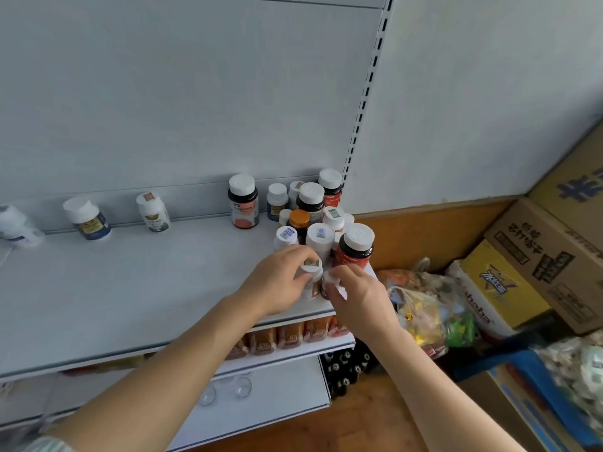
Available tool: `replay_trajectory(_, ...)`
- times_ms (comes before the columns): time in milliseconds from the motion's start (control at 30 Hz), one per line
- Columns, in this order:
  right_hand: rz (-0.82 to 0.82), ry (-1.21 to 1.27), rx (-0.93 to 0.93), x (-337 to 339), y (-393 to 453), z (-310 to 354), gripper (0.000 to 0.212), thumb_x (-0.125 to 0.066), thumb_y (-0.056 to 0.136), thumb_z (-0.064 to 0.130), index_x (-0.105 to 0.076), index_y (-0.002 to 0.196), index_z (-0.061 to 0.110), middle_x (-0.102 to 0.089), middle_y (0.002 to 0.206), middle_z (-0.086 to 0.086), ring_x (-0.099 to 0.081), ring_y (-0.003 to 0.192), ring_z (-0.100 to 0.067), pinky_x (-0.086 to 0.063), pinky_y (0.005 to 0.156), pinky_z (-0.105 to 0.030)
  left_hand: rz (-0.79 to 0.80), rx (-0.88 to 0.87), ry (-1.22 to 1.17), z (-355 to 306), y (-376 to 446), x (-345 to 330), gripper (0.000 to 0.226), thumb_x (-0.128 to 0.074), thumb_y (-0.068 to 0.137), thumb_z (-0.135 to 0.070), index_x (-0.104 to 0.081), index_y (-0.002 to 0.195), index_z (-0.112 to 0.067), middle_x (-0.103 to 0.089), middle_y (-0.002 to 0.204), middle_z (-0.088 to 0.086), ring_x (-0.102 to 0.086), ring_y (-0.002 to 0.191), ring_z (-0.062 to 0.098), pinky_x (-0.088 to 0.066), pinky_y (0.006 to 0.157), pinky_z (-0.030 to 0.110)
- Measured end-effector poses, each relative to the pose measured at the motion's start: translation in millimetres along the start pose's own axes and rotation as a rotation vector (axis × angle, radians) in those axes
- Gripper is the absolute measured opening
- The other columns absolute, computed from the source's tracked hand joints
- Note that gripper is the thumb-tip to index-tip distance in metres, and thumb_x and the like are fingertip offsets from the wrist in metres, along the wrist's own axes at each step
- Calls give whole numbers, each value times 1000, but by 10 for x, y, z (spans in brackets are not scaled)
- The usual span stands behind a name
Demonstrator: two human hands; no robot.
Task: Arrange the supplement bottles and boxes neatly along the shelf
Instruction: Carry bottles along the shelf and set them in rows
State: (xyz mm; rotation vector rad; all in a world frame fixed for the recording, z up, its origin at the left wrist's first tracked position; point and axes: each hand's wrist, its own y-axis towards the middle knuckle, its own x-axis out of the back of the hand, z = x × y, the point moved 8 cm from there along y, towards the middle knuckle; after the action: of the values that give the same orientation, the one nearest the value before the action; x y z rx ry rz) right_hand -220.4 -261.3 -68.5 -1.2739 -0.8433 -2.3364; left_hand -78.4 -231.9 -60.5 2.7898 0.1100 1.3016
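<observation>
- White metal shelf (130, 288) against a pale slotted back panel; cardboard boxes (535, 256) and bags of packets (430, 314) lie on the floor off to the right of the fingers.
- Left hand (277, 282): fingers curled round the white cap of a small bottle (311, 275) at the shelf's front edge, near the right end.
- Right hand (359, 295): fingers pinching a second small white-capped bottle (329, 282), touching the first; mostly hidden, label can't be read.
- Step, as I judge it: picking from the cluster to spread bottles along the row. Early-to-mid; most bottles are not yet placed.
- Cluster (319, 220) just beyond the fingertips: roughly twelve bottles packed tight, one orange-capped (299, 218), the rest white-capped; exact count unsure, some are hidden.
- Spaced along the back rail, well left of the fingers: four bottles, the far-left one blurred, plus a dark bottle (243, 203) nearest the cluster.
- Supplement boxes on this shelf: none visible.
- Next move likely calls for lifting clear without knocking the red-labelled bottle (355, 249) beside the right fingers, then setting down in an open gap leftward.
</observation>
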Motion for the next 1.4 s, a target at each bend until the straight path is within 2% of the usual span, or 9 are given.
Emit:
replay_trajectory(133,38,148,96,51,74,139,24,-68,90,12,-68,113,11,-68,111,2,-65,82,-13,-53,69,-17,27,83,-200,176,-95,180,26,-63,94,-20,-61,116,-34,-62,120,-12,-58,112,9,-49,95,32)
replay_trajectory(233,24,252,105,81,164,314,26,-65,91,6,-68,116,12,-64,112,7,-62,88,-7,-51,79,-9,-6,109,-315,298,-204,327,27,-62,95,-20,-61,118,-35,-62,126,-11,-57,117,8,-51,98,36)
replay_trajectory(300,29,303,62,52,218,443,27,-64,93,8,-68,118,14,-63,112,11,-62,93,-6,-52,81,-11,-42,118,-369,372,-297,444,27,-60,96,-18,-62,118,-35,-62,124,-13,-57,117,5,-51,99,36)
replay_trajectory(567,95,358,17,-242,410,1095,27,-60,96,15,-67,122,18,-66,113,6,-64,98,-5,-54,84,-18,-222,176,-426,781,-744,982,22,-67,92,-28,-63,111,-37,-63,114,-21,-57,112,3,-49,92,22)
replay_trajectory(733,153,394,28,-488,461,1508,25,-60,96,15,-68,120,19,-67,105,8,-59,93,11,-43,75,-3,-294,221,-451,1126,-1048,1257,19,-67,91,-30,-65,110,-35,-64,116,-19,-58,111,3,-53,94,29)
replay_trajectory(967,231,424,191,-835,743,2199,23,-61,94,10,-70,115,15,-67,105,5,-59,86,14,-42,72,0,-399,358,-443,1566,-1492,1682,22,-62,93,-23,-64,110,-37,-65,116,-15,-60,111,4,-53,96,33)
replay_trajectory(1233,292,546,438,-1207,994,3015,22,-63,93,8,-70,114,12,-68,107,6,-63,88,6,-48,75,-5,-567,494,-373,1950,-2000,2261,29,-73,87,-29,-63,113,-37,-66,113,-16,-62,107,4,-55,94,34)
replay_trajectory(1333,332,589,510,-1346,1017,3301,22,-67,92,10,-70,114,9,-67,104,4,-63,84,9,-48,74,-4,-638,549,-364,2083,-2259,2420,35,-75,84,-30,-61,116,-36,-63,116,-17,-61,110,5,-55,94,32)
replay_trajectory(1400,360,605,558,-1429,997,3504,22,-68,91,11,-69,113,8,-67,101,3,-65,81,5,-50,74,-7,-675,582,-355,2159,-2425,2522,39,-76,84,-31,-60,120,-33,-62,118,-17,-60,111,5,-54,92,27)
